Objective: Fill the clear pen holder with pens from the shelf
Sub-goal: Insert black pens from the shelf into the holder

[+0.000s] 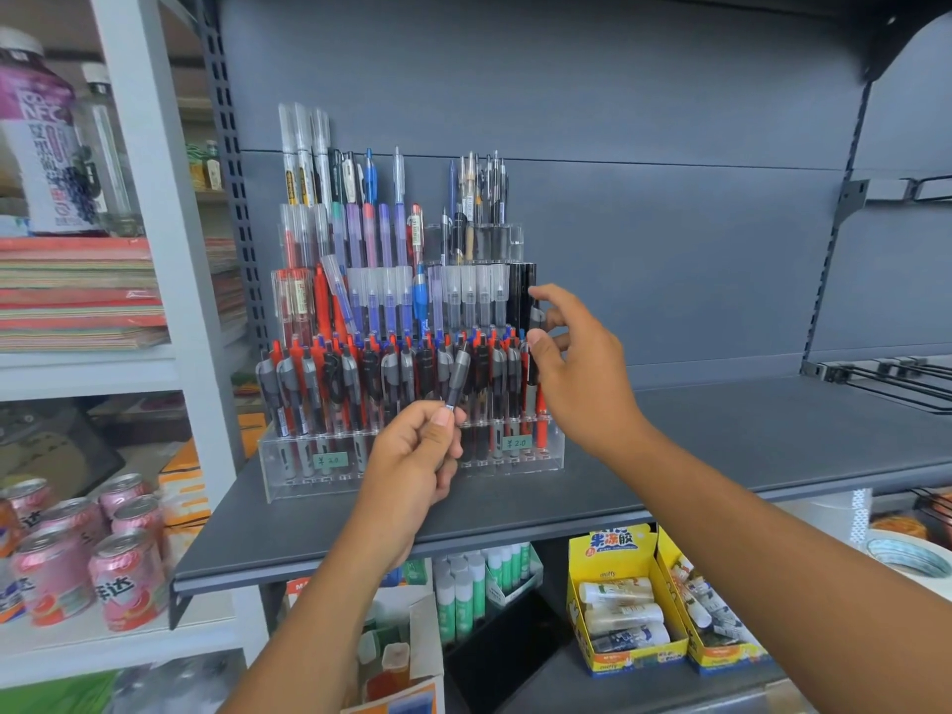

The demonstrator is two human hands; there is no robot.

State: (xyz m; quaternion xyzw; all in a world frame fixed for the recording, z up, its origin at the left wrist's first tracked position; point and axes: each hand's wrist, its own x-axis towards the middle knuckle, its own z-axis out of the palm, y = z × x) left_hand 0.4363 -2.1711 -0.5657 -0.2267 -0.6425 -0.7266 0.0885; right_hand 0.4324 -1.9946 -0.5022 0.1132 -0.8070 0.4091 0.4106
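The left hand (pixel 412 456) comes up from the bottom centre of the frame, forearm angled up and to the right, knuckles toward the camera. Its grip is clenched on a grey-and-black pen (pixel 457 376), pinched low on the barrel between the thumb and curled fingers. The pen leans up and to the right, in front of the lowest row of pens.

The right hand (pixel 577 363) reaches in from the lower right with the arm stretched out and the wrist bent. Its index finger and thumb are parted in a C at the right end of the rows. A grey pen clip shows between them, but I cannot tell if this grip is grasping that pen or only cupped round it.

The clear pen holder (pixel 288 471) stands left of centre in the frame, on a dark grey shelf (pixel 721 430). It is stepped in tiers and packed with red, blue, black and clear-capped pens. Two green price tags on its front wall read "¥ 2.0": one (pixel 516 443) just below the right hand, the other (pixel 329 460) to the left.

At lower right, under the shelf, yellow boxes (pixel 628 657) carry the word "miffy". Pink cans (pixel 129 579) sit at lower left; the one character readable on them is "达".
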